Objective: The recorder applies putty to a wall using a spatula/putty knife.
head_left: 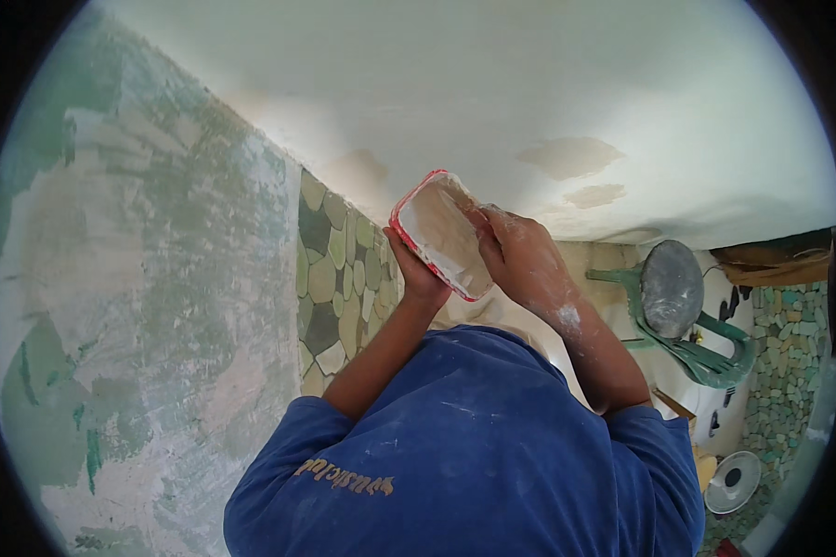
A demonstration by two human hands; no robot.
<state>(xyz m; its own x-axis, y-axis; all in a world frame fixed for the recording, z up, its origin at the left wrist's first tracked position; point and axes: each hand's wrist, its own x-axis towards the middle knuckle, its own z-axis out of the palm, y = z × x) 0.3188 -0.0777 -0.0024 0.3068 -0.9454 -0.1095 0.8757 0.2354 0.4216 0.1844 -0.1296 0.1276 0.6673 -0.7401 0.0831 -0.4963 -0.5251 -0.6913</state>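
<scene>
My left hand [422, 281] grips a rectangular tub [398, 225] with a red rim from its left side, fingers beneath it. The tub is tilted and smeared with pale paste [439, 223], which lies across its inside. My right hand [527, 260], dusted white on the wrist and knuckles, is closed at the tub's right edge, its fingers curled over the inside. What those fingers hold is hidden by the hand. Just beyond the tub stands a whitish wall [455, 102] with damp-looking beige patches [574, 157].
Left of me is a green wall [158, 306] with patchy white coating and a strip of stone-pattern tiles [330, 278]. To the right are a green plastic chair [715, 357] with a grey round lid-like disc [672, 290], a white round lid [733, 483] and a pebble-pattern floor [790, 371].
</scene>
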